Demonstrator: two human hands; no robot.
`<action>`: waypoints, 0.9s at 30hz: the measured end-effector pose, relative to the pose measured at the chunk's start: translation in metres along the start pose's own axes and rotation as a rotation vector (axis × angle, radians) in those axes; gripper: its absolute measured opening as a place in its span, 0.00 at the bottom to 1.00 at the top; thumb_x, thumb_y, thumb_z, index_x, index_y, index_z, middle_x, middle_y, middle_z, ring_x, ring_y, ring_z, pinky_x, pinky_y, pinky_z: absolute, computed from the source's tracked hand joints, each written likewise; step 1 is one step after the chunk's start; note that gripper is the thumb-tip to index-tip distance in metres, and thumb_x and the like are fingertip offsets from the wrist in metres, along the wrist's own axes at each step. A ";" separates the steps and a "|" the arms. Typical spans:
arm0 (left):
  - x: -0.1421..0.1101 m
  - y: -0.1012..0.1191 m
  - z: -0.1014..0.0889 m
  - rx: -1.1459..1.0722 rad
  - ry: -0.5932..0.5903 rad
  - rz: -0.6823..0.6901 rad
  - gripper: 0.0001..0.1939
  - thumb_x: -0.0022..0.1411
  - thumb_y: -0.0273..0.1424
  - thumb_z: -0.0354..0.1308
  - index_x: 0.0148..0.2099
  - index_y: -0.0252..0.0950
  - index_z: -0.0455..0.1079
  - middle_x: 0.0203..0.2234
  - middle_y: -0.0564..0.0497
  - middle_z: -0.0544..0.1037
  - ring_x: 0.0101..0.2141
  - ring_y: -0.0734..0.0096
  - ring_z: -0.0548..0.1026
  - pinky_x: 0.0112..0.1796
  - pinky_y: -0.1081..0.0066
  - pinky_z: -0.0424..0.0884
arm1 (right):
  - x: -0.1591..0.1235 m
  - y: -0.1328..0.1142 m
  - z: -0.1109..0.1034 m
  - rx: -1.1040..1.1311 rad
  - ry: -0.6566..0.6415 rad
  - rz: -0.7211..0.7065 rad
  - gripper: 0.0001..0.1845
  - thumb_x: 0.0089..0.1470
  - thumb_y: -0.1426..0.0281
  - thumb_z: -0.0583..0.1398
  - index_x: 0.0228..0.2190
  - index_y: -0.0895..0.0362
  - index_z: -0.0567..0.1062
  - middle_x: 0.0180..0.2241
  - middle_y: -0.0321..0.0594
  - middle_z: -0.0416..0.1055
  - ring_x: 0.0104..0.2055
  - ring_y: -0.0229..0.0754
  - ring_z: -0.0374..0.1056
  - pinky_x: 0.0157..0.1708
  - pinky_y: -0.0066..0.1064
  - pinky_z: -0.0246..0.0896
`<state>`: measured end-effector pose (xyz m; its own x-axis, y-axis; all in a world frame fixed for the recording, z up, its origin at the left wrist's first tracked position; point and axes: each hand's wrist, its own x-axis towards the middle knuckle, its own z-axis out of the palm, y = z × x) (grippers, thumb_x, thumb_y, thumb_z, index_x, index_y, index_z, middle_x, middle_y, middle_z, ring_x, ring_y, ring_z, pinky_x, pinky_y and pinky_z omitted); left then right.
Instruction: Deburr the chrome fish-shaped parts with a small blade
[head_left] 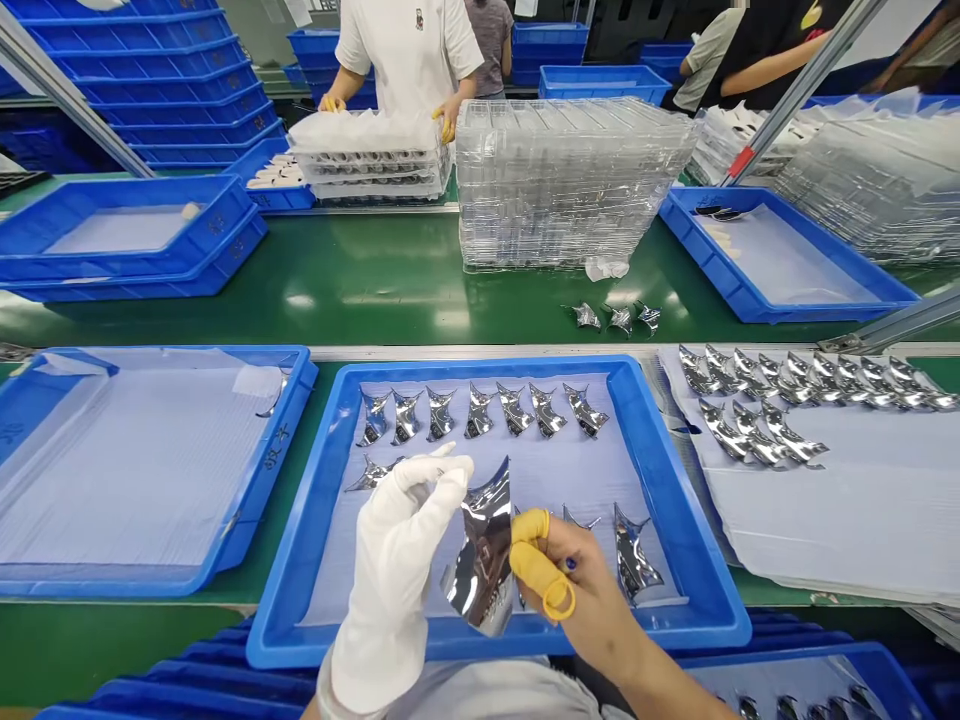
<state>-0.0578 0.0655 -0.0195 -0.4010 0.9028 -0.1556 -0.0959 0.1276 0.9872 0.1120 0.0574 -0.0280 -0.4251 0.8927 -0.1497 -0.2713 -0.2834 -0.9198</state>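
Dark handwriting (276,447) on left tray's (251,500) R side, can't read it for sure. L hand (401,550), in white glove (375,625), upright, fingertips by shiny piece's (486,545) upper L edge; can't tell if pinching. R hand (581,585), yellow finger covers (536,568) on, grips its R edge, over middle tray's (307,515) near half.

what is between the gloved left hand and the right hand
In the head view, a shiny curved part sits between the left hand and right hand, over the blue tray.
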 end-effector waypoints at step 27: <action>0.018 -0.003 -0.017 0.132 -0.129 -0.045 0.18 0.68 0.47 0.62 0.52 0.41 0.78 0.44 0.52 0.82 0.45 0.66 0.77 0.51 0.68 0.70 | 0.019 0.005 -0.014 -0.352 0.197 0.008 0.11 0.57 0.62 0.60 0.27 0.55 0.72 0.20 0.28 0.56 0.22 0.34 0.47 0.22 0.28 0.46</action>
<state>-0.0803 0.0748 -0.0260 -0.2785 0.9390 -0.2018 0.0128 0.2138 0.9768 0.1144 0.0781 -0.0411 -0.2433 0.9506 -0.1925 0.0585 -0.1838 -0.9812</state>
